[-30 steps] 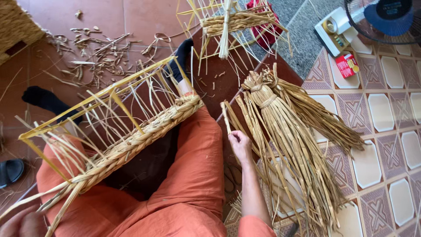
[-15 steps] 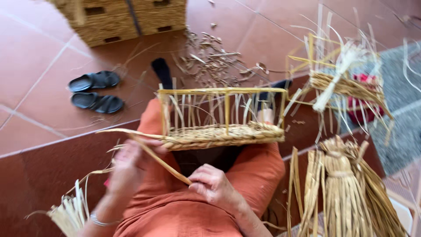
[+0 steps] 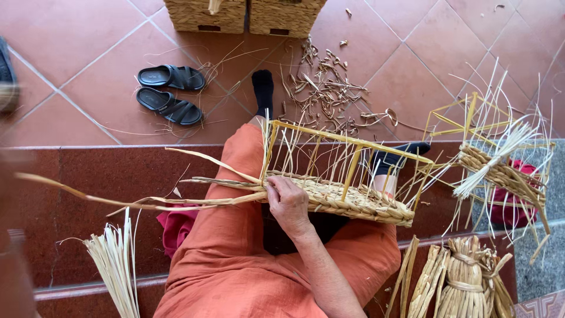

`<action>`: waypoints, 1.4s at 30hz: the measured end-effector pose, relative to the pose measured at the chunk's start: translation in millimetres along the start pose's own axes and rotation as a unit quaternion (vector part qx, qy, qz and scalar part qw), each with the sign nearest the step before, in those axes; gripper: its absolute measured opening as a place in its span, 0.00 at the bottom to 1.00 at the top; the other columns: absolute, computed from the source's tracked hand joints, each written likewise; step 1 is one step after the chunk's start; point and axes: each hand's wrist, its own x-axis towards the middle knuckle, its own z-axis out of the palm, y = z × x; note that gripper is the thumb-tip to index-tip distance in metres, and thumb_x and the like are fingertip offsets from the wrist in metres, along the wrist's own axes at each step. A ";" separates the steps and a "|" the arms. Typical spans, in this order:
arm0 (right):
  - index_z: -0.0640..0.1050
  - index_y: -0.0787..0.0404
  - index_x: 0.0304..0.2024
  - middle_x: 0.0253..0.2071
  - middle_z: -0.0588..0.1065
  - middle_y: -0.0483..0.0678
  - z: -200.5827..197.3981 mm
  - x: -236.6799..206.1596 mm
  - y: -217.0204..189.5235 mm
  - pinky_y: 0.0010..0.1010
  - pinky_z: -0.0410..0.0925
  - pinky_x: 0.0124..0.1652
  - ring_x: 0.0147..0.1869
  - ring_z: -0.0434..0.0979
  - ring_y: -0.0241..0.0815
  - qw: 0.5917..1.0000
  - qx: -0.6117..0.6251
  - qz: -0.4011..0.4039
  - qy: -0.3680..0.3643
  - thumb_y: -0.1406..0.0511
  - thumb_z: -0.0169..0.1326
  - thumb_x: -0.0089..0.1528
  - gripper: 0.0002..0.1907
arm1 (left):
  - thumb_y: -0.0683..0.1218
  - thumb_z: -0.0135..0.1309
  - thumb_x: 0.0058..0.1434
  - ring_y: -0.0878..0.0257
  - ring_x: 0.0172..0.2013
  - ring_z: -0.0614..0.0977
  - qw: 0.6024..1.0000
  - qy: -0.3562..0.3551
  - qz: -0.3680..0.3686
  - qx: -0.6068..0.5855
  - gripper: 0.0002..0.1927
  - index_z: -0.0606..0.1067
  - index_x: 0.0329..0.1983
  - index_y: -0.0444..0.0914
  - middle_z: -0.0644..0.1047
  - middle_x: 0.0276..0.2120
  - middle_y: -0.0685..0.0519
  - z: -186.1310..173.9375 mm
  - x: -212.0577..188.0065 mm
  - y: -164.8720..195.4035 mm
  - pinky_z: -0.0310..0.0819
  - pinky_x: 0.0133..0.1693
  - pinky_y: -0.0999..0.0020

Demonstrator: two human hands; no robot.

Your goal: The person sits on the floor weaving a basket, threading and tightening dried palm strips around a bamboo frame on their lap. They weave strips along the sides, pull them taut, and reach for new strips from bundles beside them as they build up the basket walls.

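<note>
Straw basket frame [image 3: 347, 176] on lap; right hand [image 3: 288, 203] grips woven edge; left hand unseen.

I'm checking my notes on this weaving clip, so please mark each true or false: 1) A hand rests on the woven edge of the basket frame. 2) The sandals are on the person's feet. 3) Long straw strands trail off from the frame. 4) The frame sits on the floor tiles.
1) True: the right hand lies on the half-woven basket frame.
2) False: the black sandals lie on the floor tiles, unworn.
3) True: the long straw strands stretch away from the frame.
4) False: it rests on the person's lap.
</note>
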 end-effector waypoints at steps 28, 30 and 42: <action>0.83 0.53 0.43 0.31 0.85 0.42 22.1 29.5 8.4 0.29 0.72 0.36 0.29 0.83 0.37 0.956 0.030 0.277 -0.091 0.61 0.61 0.58 0.10 | 0.48 0.61 0.52 0.58 0.46 0.73 0.922 -0.186 0.089 -0.329 0.09 0.78 0.36 0.47 0.74 0.40 0.56 176.6 -88.5 104.8 0.63 0.52 0.57; 0.83 0.52 0.43 0.34 0.84 0.41 20.0 31.9 10.4 0.31 0.72 0.40 0.35 0.84 0.39 0.964 -0.001 0.241 -0.111 0.61 0.60 0.59 0.11 | 0.47 0.62 0.51 0.57 0.45 0.73 0.928 -0.196 0.101 -0.299 0.09 0.79 0.37 0.47 0.74 0.40 0.56 175.5 -95.5 104.7 0.63 0.50 0.59; 0.73 0.55 0.49 0.38 0.85 0.41 24.8 27.5 9.0 0.38 0.72 0.47 0.45 0.84 0.45 0.964 -0.011 0.218 -0.151 0.65 0.57 0.55 0.19 | 0.50 0.55 0.49 0.53 0.43 0.76 0.957 -0.187 0.063 -0.215 0.21 0.75 0.45 0.36 0.74 0.40 0.49 164.5 -131.5 110.5 0.69 0.47 0.57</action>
